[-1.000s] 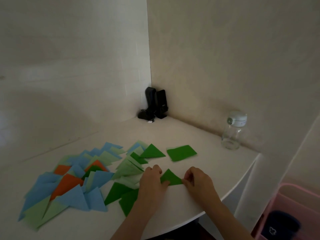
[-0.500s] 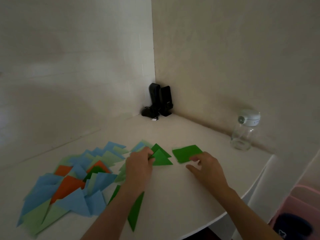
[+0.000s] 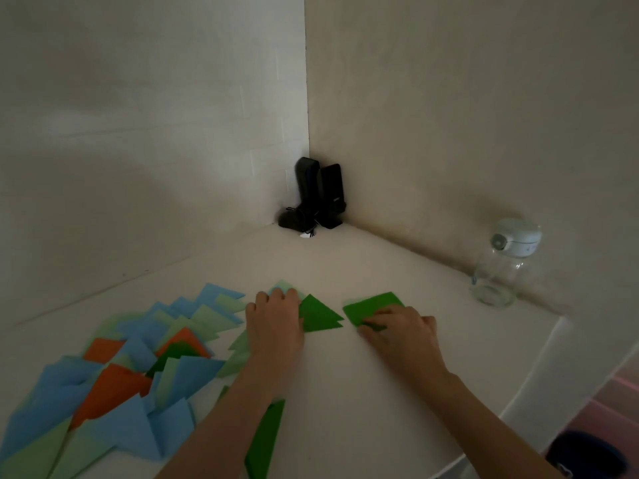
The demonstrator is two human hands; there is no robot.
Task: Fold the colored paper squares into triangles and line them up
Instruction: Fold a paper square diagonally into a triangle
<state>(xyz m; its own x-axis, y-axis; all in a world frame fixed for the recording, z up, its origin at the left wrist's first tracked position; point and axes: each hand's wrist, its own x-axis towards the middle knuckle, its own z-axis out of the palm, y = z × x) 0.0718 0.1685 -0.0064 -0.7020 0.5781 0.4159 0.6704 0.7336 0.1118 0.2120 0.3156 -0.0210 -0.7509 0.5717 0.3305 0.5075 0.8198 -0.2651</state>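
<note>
A flat green paper square lies on the white table, right of centre. My right hand rests on its near corner, fingers curled and pinching the paper edge. Just to the left, two overlapping dark green folded triangles lie side by side. My left hand lies flat on their left part, fingers straight. A spread of folded blue, light green and orange triangles covers the left of the table. Another dark green triangle shows under my left forearm.
Two black speakers stand in the far wall corner. A clear bottle with a white lid stands at the right wall. The table's curved edge runs down the right, with a pink bin below it.
My left hand carried the folded green triangle away from me and laid it by the other green triangle. My right hand reached onto the green square and took hold of its near corner.
</note>
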